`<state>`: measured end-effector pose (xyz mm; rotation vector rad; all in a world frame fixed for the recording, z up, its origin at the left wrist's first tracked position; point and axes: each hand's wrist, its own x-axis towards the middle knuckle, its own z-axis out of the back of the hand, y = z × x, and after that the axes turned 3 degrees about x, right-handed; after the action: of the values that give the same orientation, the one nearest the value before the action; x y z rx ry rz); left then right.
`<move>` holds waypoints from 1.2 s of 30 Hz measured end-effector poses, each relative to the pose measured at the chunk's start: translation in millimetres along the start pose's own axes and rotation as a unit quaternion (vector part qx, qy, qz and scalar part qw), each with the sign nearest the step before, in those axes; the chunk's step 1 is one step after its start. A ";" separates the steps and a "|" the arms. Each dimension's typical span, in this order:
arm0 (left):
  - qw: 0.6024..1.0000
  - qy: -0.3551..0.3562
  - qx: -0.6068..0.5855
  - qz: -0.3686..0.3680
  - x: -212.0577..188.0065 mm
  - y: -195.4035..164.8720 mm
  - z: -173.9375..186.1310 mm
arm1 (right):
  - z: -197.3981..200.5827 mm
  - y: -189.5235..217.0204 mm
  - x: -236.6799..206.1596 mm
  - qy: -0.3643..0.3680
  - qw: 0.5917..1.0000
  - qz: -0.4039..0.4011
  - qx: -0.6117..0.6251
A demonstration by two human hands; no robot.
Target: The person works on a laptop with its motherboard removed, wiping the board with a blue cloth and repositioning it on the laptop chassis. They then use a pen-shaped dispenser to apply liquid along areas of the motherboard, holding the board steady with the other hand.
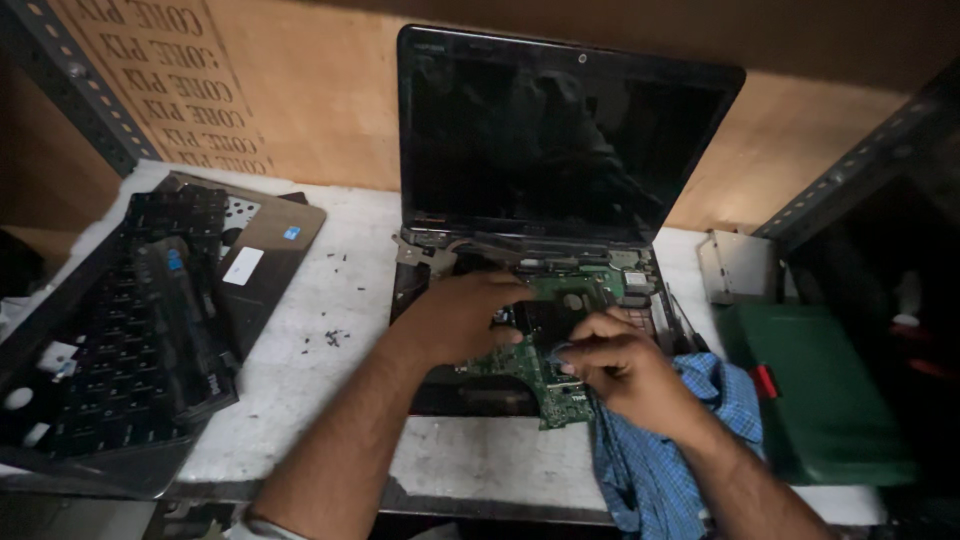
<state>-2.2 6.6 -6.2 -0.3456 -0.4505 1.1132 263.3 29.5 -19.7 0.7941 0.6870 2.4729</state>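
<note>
The laptop screen (pixel 545 135) is glossy black, with dim reflections in it. The circuit board (pixel 545 375) is matt green, dotted with small shiny metal parts. The cloth (pixel 650 450) is soft blue checked cotton, crumpled. The keyboard (pixel 120 320) is dull black plastic. The table (pixel 330 300) has a rough, speckled pale surface. The green case (pixel 820 390) looks like smooth matt plastic. The back wall (pixel 300 90) is bare plywood.

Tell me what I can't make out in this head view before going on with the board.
- Dark part on the green circuit board: partly covered by the left hand and right hand.
- Right hand's grip: fingertips blurred.
- Loose screws: too small to count.
- Green case: right side lost in shadow.
- Checked cloth: cut off by bottom edge.
</note>
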 end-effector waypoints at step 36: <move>0.999 -0.041 -0.001 -0.030 -3.2 -4.0 6.0 | 22.4 18.1 1.9 0.158 0.977 -0.121 0.074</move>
<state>-3.4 2.3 0.4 -0.2860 -0.5319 1.0707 271.3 23.7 7.4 0.3417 1.0261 2.3629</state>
